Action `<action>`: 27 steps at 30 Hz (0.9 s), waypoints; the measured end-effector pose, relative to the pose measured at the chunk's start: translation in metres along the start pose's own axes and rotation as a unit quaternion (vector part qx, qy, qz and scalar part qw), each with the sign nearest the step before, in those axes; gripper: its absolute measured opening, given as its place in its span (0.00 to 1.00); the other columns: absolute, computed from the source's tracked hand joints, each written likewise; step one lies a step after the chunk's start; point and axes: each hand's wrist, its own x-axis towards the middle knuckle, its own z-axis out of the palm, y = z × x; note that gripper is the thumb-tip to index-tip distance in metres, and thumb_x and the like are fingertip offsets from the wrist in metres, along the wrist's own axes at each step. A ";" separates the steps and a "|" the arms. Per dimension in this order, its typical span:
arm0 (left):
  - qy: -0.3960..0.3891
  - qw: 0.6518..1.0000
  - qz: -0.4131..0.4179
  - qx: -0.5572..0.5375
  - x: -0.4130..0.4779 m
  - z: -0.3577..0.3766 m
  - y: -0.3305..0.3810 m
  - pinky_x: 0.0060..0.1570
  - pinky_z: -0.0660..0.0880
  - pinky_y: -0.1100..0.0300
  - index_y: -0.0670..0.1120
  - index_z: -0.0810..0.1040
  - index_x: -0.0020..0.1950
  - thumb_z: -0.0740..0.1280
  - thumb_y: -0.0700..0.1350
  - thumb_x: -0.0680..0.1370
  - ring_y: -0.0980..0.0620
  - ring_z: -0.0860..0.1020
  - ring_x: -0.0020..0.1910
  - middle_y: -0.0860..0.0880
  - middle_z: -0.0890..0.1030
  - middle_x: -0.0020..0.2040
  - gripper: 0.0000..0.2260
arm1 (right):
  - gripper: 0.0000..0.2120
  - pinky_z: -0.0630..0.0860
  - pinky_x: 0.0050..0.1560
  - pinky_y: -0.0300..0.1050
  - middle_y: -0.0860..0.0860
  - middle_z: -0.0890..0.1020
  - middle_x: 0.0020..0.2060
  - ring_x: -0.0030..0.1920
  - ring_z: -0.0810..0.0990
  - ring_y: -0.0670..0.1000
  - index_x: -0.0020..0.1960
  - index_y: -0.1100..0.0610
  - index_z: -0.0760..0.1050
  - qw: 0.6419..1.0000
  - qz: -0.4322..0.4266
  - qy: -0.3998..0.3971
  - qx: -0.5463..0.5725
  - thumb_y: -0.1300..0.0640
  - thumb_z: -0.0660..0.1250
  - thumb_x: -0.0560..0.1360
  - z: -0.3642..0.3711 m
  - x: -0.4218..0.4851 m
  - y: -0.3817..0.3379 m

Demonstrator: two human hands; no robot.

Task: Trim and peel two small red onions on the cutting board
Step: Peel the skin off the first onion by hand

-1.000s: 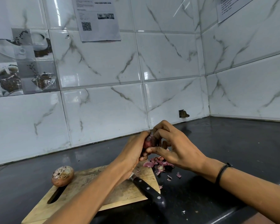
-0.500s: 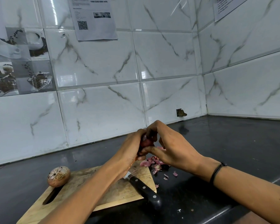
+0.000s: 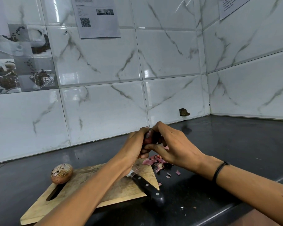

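A small red onion [image 3: 148,139] is held in the air above the far right corner of the wooden cutting board [image 3: 91,185]. My left hand [image 3: 135,148] grips it from the left, and my right hand [image 3: 171,146] curls its fingers and thumb round it from the right, so most of it is hidden. A second onion [image 3: 62,173], with its dry brown skin on, rests at the board's far left corner. A black-handled knife [image 3: 147,187] lies on the board's right edge, handle toward me.
Pink onion peels [image 3: 155,162] lie heaped on the black counter [image 3: 235,152] just past the board's right corner, with a few scraps nearer me. White marble-look tiled walls close the back and right sides.
Both hands stay on the onion above the board's corner; the right fingers have shifted round it. The view has drifted slightly.
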 end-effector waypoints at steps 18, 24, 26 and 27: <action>0.036 0.998 0.032 -0.039 0.010 -0.003 -0.007 0.33 0.74 0.56 0.38 0.82 0.52 0.60 0.52 0.85 0.51 0.74 0.29 0.43 0.78 0.34 0.20 | 0.12 0.75 0.41 0.35 0.43 0.80 0.44 0.46 0.80 0.45 0.51 0.53 0.81 0.994 0.063 0.083 0.042 0.45 0.73 0.76 -0.009 0.002 0.000; 0.049 0.995 0.042 -0.080 0.012 -0.002 -0.008 0.39 0.79 0.59 0.39 0.80 0.57 0.62 0.50 0.84 0.49 0.82 0.38 0.41 0.83 0.44 0.16 | 0.07 0.75 0.42 0.32 0.43 0.83 0.43 0.45 0.81 0.42 0.52 0.54 0.85 0.991 0.102 0.086 0.027 0.51 0.71 0.79 -0.009 0.001 0.004; 0.056 0.994 0.046 -0.079 0.012 -0.001 -0.010 0.44 0.80 0.57 0.40 0.80 0.57 0.64 0.51 0.83 0.49 0.84 0.39 0.42 0.84 0.45 0.15 | 0.07 0.75 0.43 0.32 0.43 0.83 0.43 0.45 0.81 0.41 0.52 0.53 0.85 0.990 0.111 0.085 0.026 0.52 0.71 0.78 -0.010 0.001 0.004; 0.059 0.994 0.047 -0.073 0.013 0.000 -0.011 0.48 0.81 0.55 0.40 0.80 0.57 0.65 0.51 0.82 0.49 0.85 0.40 0.43 0.85 0.45 0.14 | 0.07 0.75 0.44 0.33 0.43 0.84 0.43 0.45 0.81 0.41 0.52 0.52 0.86 0.990 0.113 0.082 0.026 0.52 0.71 0.78 -0.011 0.001 0.004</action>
